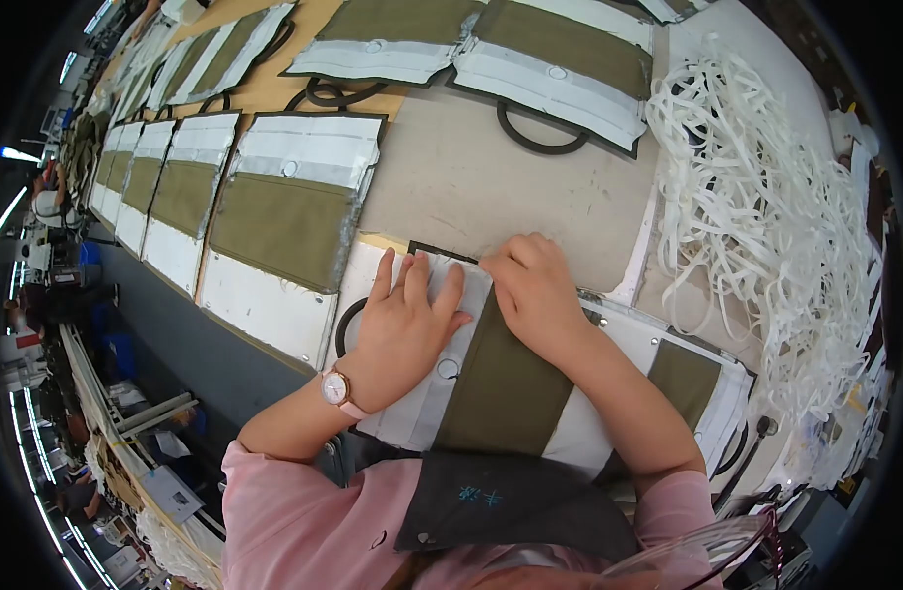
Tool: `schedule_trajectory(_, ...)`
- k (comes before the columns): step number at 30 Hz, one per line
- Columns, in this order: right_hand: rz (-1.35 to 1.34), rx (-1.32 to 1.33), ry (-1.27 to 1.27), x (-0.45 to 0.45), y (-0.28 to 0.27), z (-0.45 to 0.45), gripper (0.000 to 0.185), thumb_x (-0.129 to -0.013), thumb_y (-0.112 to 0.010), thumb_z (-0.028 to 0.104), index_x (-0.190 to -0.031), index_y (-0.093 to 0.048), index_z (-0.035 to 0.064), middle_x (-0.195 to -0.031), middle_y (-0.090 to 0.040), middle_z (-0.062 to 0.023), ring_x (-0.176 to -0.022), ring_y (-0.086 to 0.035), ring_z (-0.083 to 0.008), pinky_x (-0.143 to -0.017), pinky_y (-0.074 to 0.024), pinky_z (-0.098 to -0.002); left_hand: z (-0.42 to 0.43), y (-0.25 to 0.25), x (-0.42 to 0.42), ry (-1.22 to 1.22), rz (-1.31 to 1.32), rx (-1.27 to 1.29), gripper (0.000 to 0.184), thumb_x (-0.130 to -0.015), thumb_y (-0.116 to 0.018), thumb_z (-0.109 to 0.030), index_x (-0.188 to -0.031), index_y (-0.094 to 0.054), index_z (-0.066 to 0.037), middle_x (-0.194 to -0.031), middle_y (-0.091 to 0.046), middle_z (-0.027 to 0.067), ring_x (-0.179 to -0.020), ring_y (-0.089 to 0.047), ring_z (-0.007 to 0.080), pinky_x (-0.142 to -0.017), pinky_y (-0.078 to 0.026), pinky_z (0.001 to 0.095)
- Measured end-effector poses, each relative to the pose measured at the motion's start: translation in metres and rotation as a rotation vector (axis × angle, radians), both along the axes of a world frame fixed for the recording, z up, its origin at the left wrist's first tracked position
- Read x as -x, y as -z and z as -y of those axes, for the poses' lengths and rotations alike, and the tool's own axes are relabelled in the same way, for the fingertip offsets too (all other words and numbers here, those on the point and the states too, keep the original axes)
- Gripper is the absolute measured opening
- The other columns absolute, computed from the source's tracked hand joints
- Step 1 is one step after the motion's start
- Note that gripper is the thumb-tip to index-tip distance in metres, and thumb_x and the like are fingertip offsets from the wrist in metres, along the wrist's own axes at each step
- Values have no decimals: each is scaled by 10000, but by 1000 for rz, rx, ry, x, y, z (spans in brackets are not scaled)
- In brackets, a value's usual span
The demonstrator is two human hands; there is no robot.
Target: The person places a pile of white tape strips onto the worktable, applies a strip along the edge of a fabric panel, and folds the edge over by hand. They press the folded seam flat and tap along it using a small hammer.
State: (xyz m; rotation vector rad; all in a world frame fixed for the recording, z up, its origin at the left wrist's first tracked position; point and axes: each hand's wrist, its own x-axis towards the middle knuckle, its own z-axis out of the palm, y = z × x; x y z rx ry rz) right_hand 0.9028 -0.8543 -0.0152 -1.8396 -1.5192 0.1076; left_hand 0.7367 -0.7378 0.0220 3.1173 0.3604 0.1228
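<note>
In front of me lies a fabric bag panel (506, 388) with an olive green middle, white and clear plastic bands and dark edging. My left hand (409, 320) rests on its whitish band, fingers spread, holding nothing. At the panel's far edge, my right hand (532, 290) has its fingers curled together on the dark edging, seemingly pinching it; the fingertips are partly hidden. A round snap (448, 369) shows below my left hand. A dark handle loop (347, 326) sticks out to the left, partly behind that hand.
Similar panels with dark handles lie in rows at the left (279, 216) and across the far side (560, 49). A tangled heap of white strips (756, 197) covers the right. Another green and white panel (686, 383) lies beyond my right forearm. People and shelving stand at far left.
</note>
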Motion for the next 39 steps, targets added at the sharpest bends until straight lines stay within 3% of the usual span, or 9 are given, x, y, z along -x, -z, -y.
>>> schedule_trajectory(6,269,23,-94,2,-6,3,216,-728,-647,32,-943,-670,34,-907,-561,-73,-895,-535,-272,-804,-446,-383,-2,-4,-7,15,-3,-23,540,-886,-692,-349,-1378,-570,-160,-1172,-587,234,-924,-670,302,-1047,-448,484)
schedule_trajectory(8,419,64,-89,9,-10,4,220,-714,-646,55,-933,-663,40,-911,-563,-69,-905,-536,-268,-801,-446,-381,-2,-3,-6,30,6,-12,492,-905,-666,-353,-1338,-603,-130,-1146,-588,271,-1005,-651,357,-1038,-456,490)
schedule_trajectory(9,419,73,-86,10,-11,4,200,-727,-654,59,-926,-656,46,-915,-565,-71,-910,-540,-271,-805,-443,-387,-2,-3,-5,37,11,-7,472,-914,-653,-355,-1318,-619,-114,-1134,-588,290,-1046,-641,385,-1034,-459,494)
schedule_trajectory(11,420,88,-76,10,-11,5,163,-753,-670,65,-914,-643,56,-923,-570,-77,-921,-546,-276,-811,-436,-399,0,-3,-4,26,14,-65,485,-887,-685,-311,-1321,-607,-110,-1176,-586,230,-1052,-632,337,-1052,-441,480)
schedule_trajectory(17,-105,206,225,-6,-14,19,107,-833,-703,93,-887,-612,76,-900,-584,-72,-911,-566,-287,-809,-409,-423,2,-3,-9,144,116,108,442,-840,-706,-166,-1246,-607,-25,-1177,-599,127,-1098,-589,306,-1029,-450,426)
schedule_trajectory(26,-54,83,183,1,0,6,65,-833,-657,60,-844,-593,60,-880,-570,-86,-881,-554,-298,-776,-395,-417,12,-2,-12,139,107,104,484,-836,-705,-136,-1309,-616,-84,-1108,-610,100,-1011,-598,265,-885,-497,384)
schedule_trajectory(29,-19,23,216,6,3,8,85,-773,-662,47,-840,-611,52,-903,-571,-94,-903,-561,-293,-817,-409,-424,13,-2,-13,132,112,111,485,-837,-706,-138,-1312,-618,-89,-1099,-616,100,-991,-603,258,-862,-504,377)
schedule_trajectory(35,-50,-29,-78,-12,3,23,96,-784,-631,-21,-868,-620,24,-920,-564,-94,-892,-539,-307,-820,-452,-427,10,-2,-14,93,115,179,479,-822,-736,-146,-1283,-626,-75,-1038,-606,92,-942,-606,255,-817,-515,358)
schedule_trajectory(39,171,-13,-136,-11,1,27,124,-745,-646,46,-866,-629,29,-924,-572,-80,-892,-543,-282,-810,-472,-413,11,-7,-21,63,98,201,453,-815,-752,-148,-1239,-636,-39,-995,-591,93,-921,-606,262,-790,-523,337)
